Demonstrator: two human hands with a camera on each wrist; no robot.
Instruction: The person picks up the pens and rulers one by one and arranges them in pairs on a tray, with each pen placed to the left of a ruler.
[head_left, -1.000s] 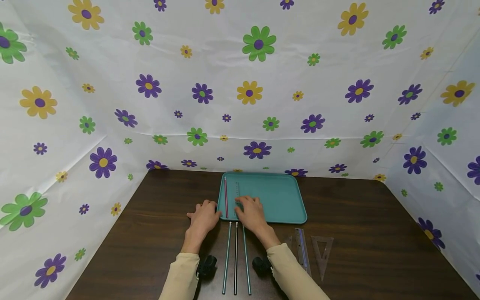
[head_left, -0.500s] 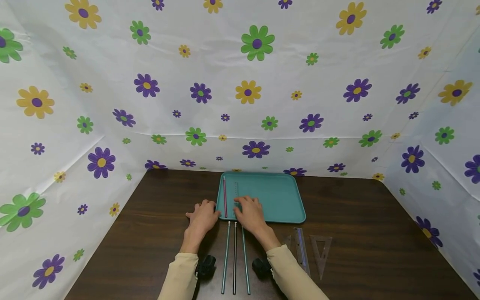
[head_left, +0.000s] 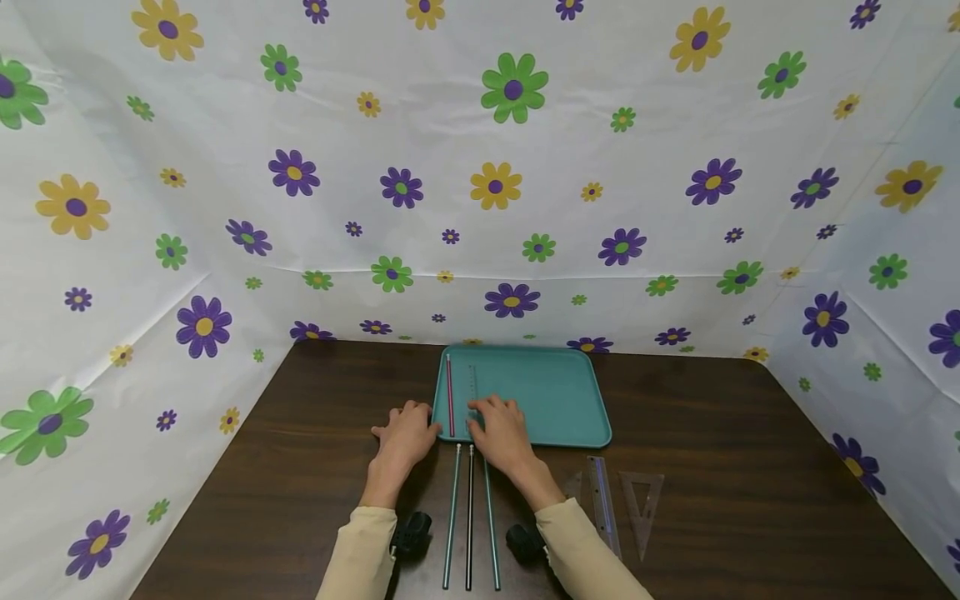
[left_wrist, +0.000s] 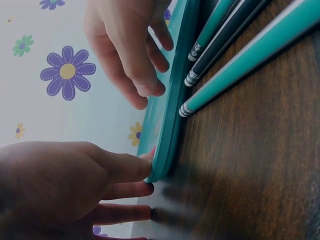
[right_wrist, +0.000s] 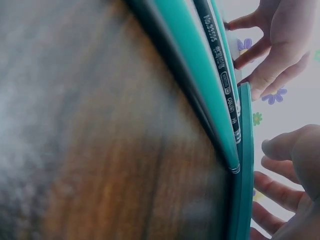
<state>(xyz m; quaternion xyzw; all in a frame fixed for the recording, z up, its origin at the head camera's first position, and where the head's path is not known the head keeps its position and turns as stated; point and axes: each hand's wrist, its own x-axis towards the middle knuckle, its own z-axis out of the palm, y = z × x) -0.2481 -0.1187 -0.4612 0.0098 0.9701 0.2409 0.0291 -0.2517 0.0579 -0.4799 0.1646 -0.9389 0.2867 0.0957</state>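
Note:
The teal tray (head_left: 562,392) lies at the table's back edge. Inside, on its left side, a red pencil (head_left: 451,396) and a clear ruler (head_left: 472,379) lie side by side, the ruler partly covered. My left hand (head_left: 405,435) is at the tray's front left corner. Its thumb touches the rim (left_wrist: 159,165), and the fingers spread straight outside it. Over the ruler's near part is my right hand (head_left: 502,429), fingers loosely bent; whether they touch the ruler I cannot tell. In the right wrist view, nothing shows in the right hand (right_wrist: 295,175).
In front of the tray lie a teal pencil (head_left: 452,517), a black pencil (head_left: 470,517) and another teal pencil (head_left: 492,525). Right of the right arm are a ruler with a bluish stripe (head_left: 603,504) and a clear set square (head_left: 643,508). Another clear piece (head_left: 573,485) is partly hidden by the sleeve.
Both hands stay nearly where they were, and the tray, pencils and ruler keep their places. The head view has shifted very slightly.

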